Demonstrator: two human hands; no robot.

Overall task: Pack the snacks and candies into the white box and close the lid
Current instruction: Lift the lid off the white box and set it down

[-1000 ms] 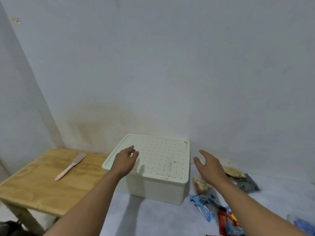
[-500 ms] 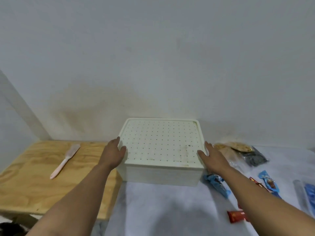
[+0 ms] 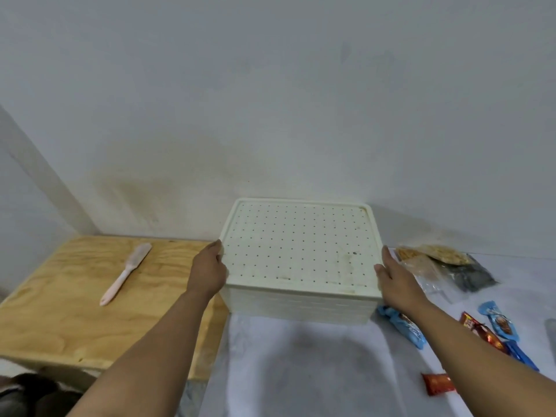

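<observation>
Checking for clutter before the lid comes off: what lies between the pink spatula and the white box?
Bare plywood tabletop and the left hand at the box edge, in the head view.
</observation>
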